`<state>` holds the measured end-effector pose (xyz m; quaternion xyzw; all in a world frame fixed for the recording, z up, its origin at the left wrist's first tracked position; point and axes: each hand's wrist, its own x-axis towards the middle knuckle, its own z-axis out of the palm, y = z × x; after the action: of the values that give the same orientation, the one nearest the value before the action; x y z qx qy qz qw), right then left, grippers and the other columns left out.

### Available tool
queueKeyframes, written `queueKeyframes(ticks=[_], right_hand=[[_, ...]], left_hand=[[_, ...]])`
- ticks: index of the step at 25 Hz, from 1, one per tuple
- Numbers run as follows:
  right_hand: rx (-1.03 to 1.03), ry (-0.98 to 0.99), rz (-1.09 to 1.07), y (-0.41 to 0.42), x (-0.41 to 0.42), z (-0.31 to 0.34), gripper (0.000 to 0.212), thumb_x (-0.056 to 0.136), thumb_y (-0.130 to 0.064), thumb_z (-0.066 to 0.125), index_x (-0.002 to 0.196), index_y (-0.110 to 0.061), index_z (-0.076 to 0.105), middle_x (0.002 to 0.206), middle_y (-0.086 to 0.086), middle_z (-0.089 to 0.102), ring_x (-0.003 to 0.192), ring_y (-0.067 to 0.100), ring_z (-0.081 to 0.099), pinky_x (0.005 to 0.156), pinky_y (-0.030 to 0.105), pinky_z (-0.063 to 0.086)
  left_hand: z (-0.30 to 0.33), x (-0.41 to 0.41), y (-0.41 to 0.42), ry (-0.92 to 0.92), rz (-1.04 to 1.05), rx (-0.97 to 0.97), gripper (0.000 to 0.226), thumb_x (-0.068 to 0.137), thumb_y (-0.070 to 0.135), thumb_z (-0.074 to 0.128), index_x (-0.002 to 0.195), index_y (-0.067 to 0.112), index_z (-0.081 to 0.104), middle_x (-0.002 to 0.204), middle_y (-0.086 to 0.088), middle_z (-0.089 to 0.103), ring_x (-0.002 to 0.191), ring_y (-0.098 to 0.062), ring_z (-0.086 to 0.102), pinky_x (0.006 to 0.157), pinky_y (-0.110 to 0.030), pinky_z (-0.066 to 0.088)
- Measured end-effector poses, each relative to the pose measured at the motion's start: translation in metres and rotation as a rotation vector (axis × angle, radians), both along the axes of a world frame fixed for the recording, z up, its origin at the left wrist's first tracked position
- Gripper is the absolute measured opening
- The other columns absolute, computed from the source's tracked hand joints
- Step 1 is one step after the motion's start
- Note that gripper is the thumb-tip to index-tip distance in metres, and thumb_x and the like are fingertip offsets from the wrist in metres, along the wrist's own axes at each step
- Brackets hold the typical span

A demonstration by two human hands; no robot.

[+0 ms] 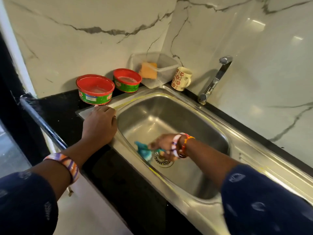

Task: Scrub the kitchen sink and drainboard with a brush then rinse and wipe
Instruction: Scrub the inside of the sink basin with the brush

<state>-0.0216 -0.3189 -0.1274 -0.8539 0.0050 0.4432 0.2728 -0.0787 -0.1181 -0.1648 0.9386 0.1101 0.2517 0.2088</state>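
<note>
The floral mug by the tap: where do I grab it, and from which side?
Take the floral mug by its handle, which faces the tap, probably coming from the sink side. It stands upright, with the clear container close beside its other flank.

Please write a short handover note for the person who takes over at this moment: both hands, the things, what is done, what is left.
Left hand: rests open on the sink's left rim.
Right hand: blurred, holds a teal cloth on the basin floor beside the drain.
Sink: no foam visible; tap shows no water.
Done: the scrub and rinse apparently.
Left: finish wiping the basin, then the drainboard.
</note>
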Motion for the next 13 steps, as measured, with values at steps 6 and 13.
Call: queueKeyframes(ticks=[6,13], right_hand=[[-0.463,-0.074,0.308,-0.115,-0.012,0.043,0.028,0.093,-0.016,0.055,0.115,0.001,0.057,0.063,0.005,0.044,0.020,0.004,0.040,0.027,0.012,0.035],[-0.730,-0.723,0.549,-0.151,-0.024,0.044,0.030,0.088,-0.028,0.057,0.107,-0.007,0.066,0.102,0.011,0.069,0.104,0.027,0.065,0.077,0.027,0.055]], left_hand=[[0.014,0.001,-0.023,0.099,-0.076,0.010,0.022,0.089,0.021,0.050,0.098,0.012,0.067,0.104,-0.008,0.066,0.090,-0.023,0.057,0.067,-0.030,0.041],[0.048,0.016,-0.086,0.371,-0.492,0.211,0.020,0.088,0.027,0.055,0.101,0.022,0.069,0.103,0.006,0.064,0.100,-0.012,0.058,0.084,-0.023,0.043]])
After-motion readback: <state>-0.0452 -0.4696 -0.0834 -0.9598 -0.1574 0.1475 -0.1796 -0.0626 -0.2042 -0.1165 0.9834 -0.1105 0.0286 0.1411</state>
